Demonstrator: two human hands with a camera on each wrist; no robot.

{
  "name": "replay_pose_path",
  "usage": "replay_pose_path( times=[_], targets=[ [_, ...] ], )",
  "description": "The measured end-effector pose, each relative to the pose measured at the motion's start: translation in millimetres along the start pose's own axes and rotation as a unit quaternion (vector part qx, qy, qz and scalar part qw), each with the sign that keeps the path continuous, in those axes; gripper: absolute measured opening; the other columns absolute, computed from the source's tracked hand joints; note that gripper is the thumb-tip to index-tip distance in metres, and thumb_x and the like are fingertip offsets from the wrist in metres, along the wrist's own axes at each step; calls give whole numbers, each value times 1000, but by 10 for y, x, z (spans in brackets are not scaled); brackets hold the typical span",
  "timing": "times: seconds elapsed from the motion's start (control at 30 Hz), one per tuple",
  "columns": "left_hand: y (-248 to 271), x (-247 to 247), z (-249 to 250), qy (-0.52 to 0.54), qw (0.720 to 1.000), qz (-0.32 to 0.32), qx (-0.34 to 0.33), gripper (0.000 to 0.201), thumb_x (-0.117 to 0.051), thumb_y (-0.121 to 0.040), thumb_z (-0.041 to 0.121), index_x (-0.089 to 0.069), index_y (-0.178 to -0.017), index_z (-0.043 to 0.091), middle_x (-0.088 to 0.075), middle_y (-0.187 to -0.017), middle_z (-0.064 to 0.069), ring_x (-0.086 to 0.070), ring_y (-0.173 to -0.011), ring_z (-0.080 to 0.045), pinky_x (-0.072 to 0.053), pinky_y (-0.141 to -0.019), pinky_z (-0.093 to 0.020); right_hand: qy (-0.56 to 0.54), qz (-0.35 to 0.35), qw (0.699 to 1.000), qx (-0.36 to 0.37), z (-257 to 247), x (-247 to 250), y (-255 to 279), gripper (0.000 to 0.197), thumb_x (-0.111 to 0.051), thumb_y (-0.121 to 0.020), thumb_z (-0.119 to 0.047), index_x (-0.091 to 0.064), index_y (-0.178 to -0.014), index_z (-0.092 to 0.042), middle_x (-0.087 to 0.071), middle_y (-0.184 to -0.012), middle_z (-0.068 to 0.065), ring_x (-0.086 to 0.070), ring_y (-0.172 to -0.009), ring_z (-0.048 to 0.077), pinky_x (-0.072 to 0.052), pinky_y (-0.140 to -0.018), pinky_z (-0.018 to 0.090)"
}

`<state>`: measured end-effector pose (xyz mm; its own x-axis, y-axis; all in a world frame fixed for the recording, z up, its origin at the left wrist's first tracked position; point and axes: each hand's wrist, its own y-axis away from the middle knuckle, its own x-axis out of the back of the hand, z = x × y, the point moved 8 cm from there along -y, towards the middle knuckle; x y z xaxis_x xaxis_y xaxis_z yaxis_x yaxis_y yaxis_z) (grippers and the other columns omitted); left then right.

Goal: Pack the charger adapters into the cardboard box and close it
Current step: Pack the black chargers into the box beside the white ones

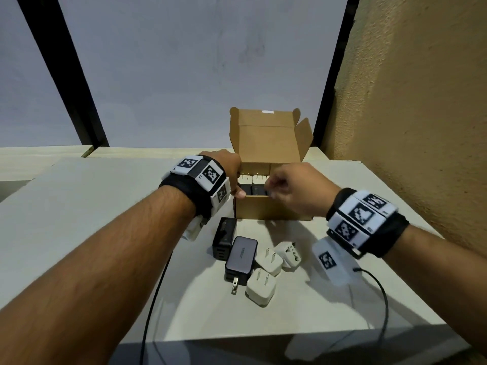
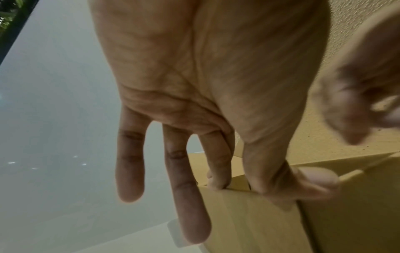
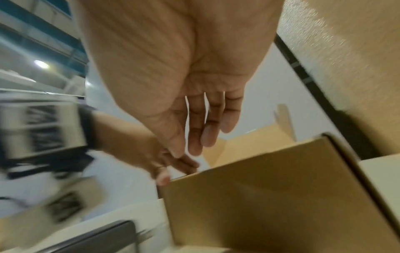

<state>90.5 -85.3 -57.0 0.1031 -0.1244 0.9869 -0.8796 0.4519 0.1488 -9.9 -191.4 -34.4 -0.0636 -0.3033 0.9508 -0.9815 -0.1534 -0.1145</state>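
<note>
An open cardboard box (image 1: pixel 274 209) stands on the white table (image 1: pixel 79 219) with its lid upright. White and black adapters (image 1: pixel 254 184) sit in rows inside it. My left hand (image 1: pixel 234 177) grips the box's front-left corner; thumb and two fingers hook over the box wall (image 2: pixel 249 222), the other fingers hang outside. My right hand (image 1: pixel 290 188) hovers over the box's front edge (image 3: pixel 270 196), its fingers (image 3: pixel 194 137) nearly straight and holding nothing. In front of the box lie a black charger (image 1: pixel 224 237), a grey charger (image 1: pixel 241 256), two white plug adapters (image 1: pixel 268 259) and a white travel adapter (image 1: pixel 288 254).
A rough tan wall (image 1: pixel 421 127) rises close to the right of the box. Black cables (image 1: pixel 155 299) trail from both wrists across the table towards its near edge (image 1: pixel 290 335). A pale panel with black bars stands behind the table.
</note>
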Motion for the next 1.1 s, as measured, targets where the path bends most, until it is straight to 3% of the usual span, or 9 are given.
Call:
replay_pose_path(
  times=[0.07,0.17,0.3,0.4,0.63,0.83,0.93,1.03,1.1],
  targets=[
    [6,5,0,3,1000,4,-3,51,-74,-68,58,-68,-98,17,-70,-98,-1,-67,-92,-26,-51,-75,-35,4,-66,997,37,-251,-141,245,23,-62,-90,-34,-68,-109,-22,-68,-107,-6,-61,-95,7,-50,-84,24],
    [29,8,4,9,1000,10,-7,55,-73,-70,58,-66,-108,18,-71,-103,-1,-66,-94,-25,-50,-76,-35,22,-160,985,56,-501,-390,517,58,-60,-83,-57,-55,-129,-23,-62,-127,-6,-58,-109,11,-49,-90,29],
    [58,9,17,1,1000,6,-5,56,-70,-71,59,-66,-106,16,-70,-98,-1,-66,-93,-24,-48,-73,-32,35,-223,973,39,-609,-641,594,90,-64,-73,-66,-30,-143,-20,-58,-131,1,-57,-116,23,-49,-95,38],
    [70,8,22,-1,1000,0,1,61,-70,-71,60,-65,-115,17,-71,-106,-2,-66,-97,-24,-49,-74,-34,70,-219,973,34,-611,-711,536,97,-69,-71,-63,-24,-145,-17,-63,-121,5,-60,-108,27,-52,-89,38],
    [97,24,29,2,1000,1,0,59,-70,-71,59,-66,-112,17,-71,-96,-2,-66,-91,-23,-46,-70,-32,10,-205,979,5,-562,-673,440,93,-73,-69,-60,-31,-140,-16,-64,-115,3,-61,-97,22,-50,-78,31],
    [90,36,22,10,1000,9,-8,64,-72,-71,58,-63,-121,17,-71,-111,-1,-65,-100,-23,-47,-77,-33,6,-176,983,46,-577,-386,383,68,-74,-74,-50,-47,-126,-17,-64,-110,-2,-55,-87,14,-44,-64,20],
    [87,26,33,22,1000,6,-13,55,-73,-74,53,-64,-113,16,-70,-106,-2,-64,-97,-24,-45,-74,-32,11,-126,991,39,-455,-106,344,71,-73,-74,-52,-50,-130,-15,-64,-118,0,-60,-101,18,-52,-85,29],
    [89,11,22,38,999,4,-9,40,-74,-75,48,-60,-96,17,-68,-99,-2,-62,-90,-24,-44,-73,-33,-34,-53,998,7,-239,127,235,91,-75,-72,-51,-37,-146,-17,-53,-141,0,-52,-124,19,-42,-99,26],
    [81,-1,20,39,999,2,-6,40,-74,-75,49,-61,-97,18,-69,-103,-1,-63,-93,-24,-47,-76,-34,-51,9,999,-14,-59,223,123,96,-80,-68,-46,-35,-147,-18,-49,-142,1,-47,-128,21,-41,-104,30]
  ],
)
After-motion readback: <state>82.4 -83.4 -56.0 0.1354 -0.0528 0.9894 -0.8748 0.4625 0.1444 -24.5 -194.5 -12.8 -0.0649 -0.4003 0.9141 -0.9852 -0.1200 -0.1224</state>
